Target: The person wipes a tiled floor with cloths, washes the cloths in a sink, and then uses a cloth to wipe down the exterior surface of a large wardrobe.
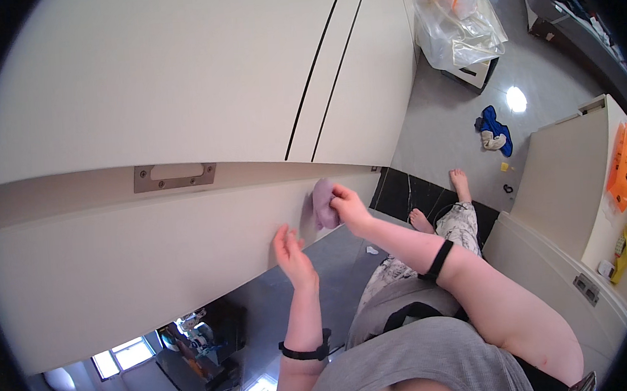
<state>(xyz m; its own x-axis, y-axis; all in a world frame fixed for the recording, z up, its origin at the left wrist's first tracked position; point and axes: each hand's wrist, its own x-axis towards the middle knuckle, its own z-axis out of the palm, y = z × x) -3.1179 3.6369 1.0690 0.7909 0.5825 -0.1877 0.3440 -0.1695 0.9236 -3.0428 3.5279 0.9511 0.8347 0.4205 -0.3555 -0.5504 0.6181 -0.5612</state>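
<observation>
A purple cloth point(324, 208) is bunched in my right hand point(351, 207), fingers pinched on its right side. The cloth lies against or very close to the narrow side of a white door point(186, 241); whether it touches cannot be made out. Just left of and below it, my left hand point(296, 262) is held near the same white surface. Its fingers are loosely apart and nothing is in them. A metal lock plate point(175, 177) with screws is set along the upper edge of that surface, to the left of both hands.
Clear plastic bags point(460, 29) sit on a box at the back right. On the grey floor lies a blue garment point(495, 130). A white cabinet point(562, 171) holding an orange packet point(621, 167) stands at right, and a door with a lock plate point(586, 289) is below it.
</observation>
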